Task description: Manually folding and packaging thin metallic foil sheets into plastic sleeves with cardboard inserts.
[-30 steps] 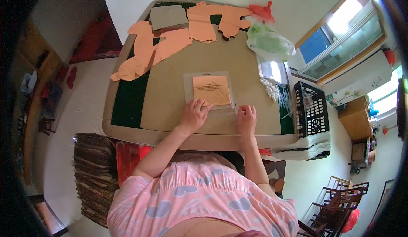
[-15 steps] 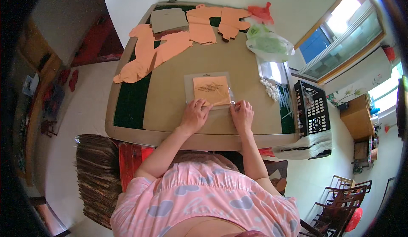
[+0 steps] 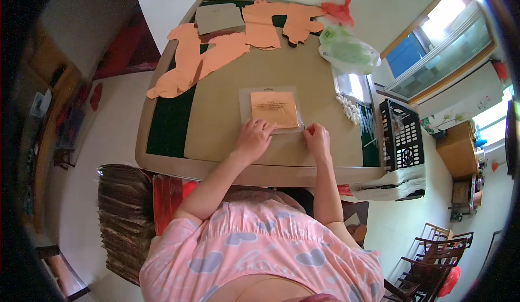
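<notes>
A clear plastic bag [image 3: 246, 109] lies flat on the brown board, holding a folded orange sheet [image 3: 274, 112] with dark printed lines. My left hand [image 3: 254, 140] rests at the bag's lower edge, its fingers stretched over the lower left of the orange sheet. At the lower right corner of the bag is my right hand [image 3: 318, 139], fingers curled together in a pinch. Whatever sits between those fingertips is too small to make out.
Stacked orange cut-out pieces [image 3: 227, 50] and grey sheets [image 3: 219, 18] lie at the back. To the right are a green-white plastic bag [image 3: 346, 50], white small pieces [image 3: 348, 108], white sticks [image 3: 367, 123] and a black crate [image 3: 402, 137]. A brown stack [image 3: 124, 215] stands front left.
My right hand has shifted slightly right along the bag's corner, and its fingers are more curled. My left hand stays on the lower edge. The whole view has shifted a little.
</notes>
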